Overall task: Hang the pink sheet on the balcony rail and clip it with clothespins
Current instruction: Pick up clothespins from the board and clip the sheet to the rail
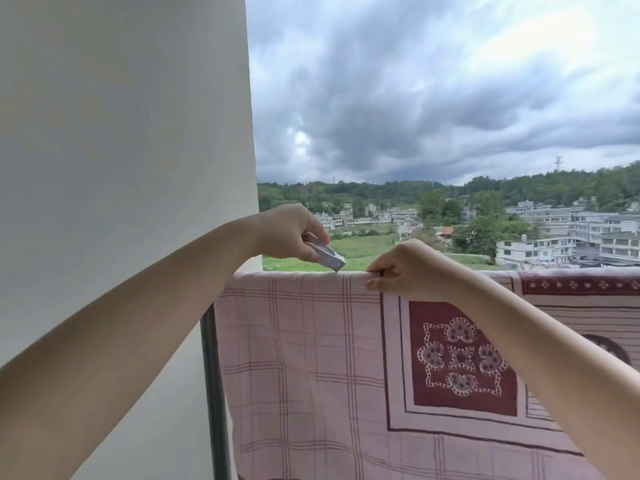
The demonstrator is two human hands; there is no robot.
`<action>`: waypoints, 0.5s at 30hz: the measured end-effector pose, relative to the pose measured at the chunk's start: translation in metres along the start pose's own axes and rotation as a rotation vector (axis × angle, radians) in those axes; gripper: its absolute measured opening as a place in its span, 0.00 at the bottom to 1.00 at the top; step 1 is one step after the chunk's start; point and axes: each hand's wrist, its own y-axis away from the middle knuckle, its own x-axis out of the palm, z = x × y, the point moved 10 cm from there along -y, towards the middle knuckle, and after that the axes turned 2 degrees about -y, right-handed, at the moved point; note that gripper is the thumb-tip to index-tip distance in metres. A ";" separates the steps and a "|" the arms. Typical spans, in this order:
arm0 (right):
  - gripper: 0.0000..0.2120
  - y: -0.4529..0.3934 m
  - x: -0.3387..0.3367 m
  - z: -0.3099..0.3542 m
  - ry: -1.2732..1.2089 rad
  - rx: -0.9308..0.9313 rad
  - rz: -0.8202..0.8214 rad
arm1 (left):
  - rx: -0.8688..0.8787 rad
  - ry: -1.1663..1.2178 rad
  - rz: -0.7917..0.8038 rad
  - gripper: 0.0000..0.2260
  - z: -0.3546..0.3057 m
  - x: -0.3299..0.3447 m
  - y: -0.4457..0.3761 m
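The left hand (287,233) pinched a pale clothespin (327,256), its tip just touching the sheet's top fold. The right hand (398,268) gripped the pink sheet (301,341) at the rail, which lay hidden beneath it. The sheet was already draped over; no fastened pin showed, so clipping seemingly remained.

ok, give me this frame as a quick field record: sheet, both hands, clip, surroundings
sheet: pink sheet draped over the top of the balcony rail, hanging down the near side
left hand: left hand grips a clothespin, its tip right at the sheet's top edge
right hand: right hand pinches the sheet's top fold, just right of the clothespin
clips on sheet: none visible
rail: only a dark post shows
left of scene: wall
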 end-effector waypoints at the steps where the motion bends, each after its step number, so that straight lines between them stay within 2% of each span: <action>1: 0.11 0.000 -0.003 -0.001 -0.025 0.006 -0.034 | 0.005 -0.001 0.004 0.16 -0.001 -0.001 -0.001; 4: 0.10 0.000 -0.009 -0.005 -0.078 0.034 -0.115 | -0.037 -0.034 0.009 0.21 0.003 -0.002 -0.004; 7: 0.10 -0.004 -0.011 -0.011 -0.117 0.059 -0.132 | -0.059 -0.065 -0.058 0.17 0.006 -0.006 -0.007; 11: 0.09 -0.008 -0.012 -0.014 -0.169 0.074 -0.120 | -0.061 0.030 -0.126 0.14 0.008 -0.015 -0.003; 15: 0.08 -0.010 -0.011 -0.016 -0.189 0.084 -0.111 | -0.063 0.074 -0.115 0.19 0.003 -0.017 -0.001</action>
